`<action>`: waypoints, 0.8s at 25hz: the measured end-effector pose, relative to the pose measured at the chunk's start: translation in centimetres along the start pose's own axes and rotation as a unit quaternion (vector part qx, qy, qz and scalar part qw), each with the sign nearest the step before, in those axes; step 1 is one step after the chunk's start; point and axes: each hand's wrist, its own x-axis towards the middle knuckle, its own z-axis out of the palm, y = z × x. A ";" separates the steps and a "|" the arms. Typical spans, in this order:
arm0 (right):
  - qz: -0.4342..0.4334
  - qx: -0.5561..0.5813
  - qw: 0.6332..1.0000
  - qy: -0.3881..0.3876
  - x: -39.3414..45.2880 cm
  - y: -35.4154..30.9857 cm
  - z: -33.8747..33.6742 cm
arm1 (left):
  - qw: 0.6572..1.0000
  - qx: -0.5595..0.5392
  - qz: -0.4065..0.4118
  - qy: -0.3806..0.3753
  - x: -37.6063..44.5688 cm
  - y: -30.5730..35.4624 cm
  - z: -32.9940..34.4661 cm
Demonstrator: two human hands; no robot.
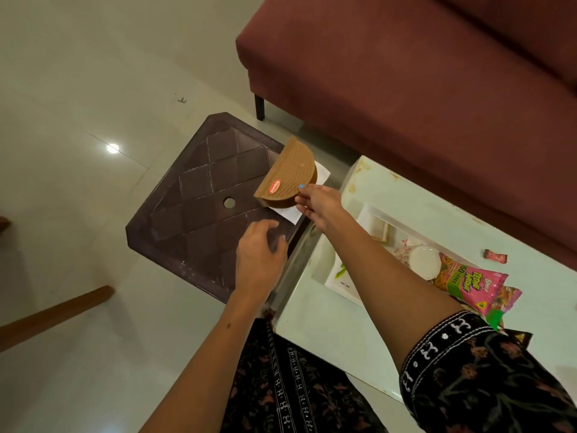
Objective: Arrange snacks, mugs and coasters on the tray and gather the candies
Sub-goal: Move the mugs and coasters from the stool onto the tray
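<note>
- At the far left of the frame, pale glossy floor tiles (78,73) are reflecting a round ceiling light, and a wooden bar (53,314) is slanting in from the lower left edge.
- Left of centre, a dark brown plastic stool (199,195) with a diamond-patterned top and a round hole in its middle is standing on the floor, just beside the end of the bench.
- At centre, the left hand (260,254) is hovering over the near right part of the stool with its fingers loosely spread and relaxed, grasping nothing.
- Just above it, a brown semicircular woven holder (288,175) bearing a red oval label is being held tilted over the stool's far right corner, above a white sheet of paper (292,212) lying there.
- The right hand (318,203) is pinching the holder's lower right edge between thumb and fingertips, the arm reaching across the bench from the lower right.
- Right of centre, the pale glass-topped bench (421,207) is carrying a white tray (343,287); a round white item (424,259) is lying inside it.
- A pink and green snack packet (471,284) is overlapping the tray's right end.
- Farther right, a small red candy (495,255) is lying alone on the bench.
- Across the upper right, a maroon sofa (421,73) is standing behind the bench.
</note>
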 end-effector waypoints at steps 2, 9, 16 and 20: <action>-0.034 -0.019 0.999 0.008 -0.4 -0.3 0.0 | 1.000 0.013 0.021 0.018 1.1 0.9 -0.1; -0.147 -0.070 0.982 0.095 -4.7 0.8 -2.5 | 0.969 0.232 0.085 -0.024 2.6 4.1 2.8; -0.285 -0.125 0.933 0.179 -6.6 4.1 -8.5 | 0.971 0.204 0.100 -0.077 -0.8 5.1 6.8; -0.247 -0.138 0.927 0.248 -5.6 6.6 -12.7 | 0.976 0.157 0.110 -0.098 -2.6 6.1 10.1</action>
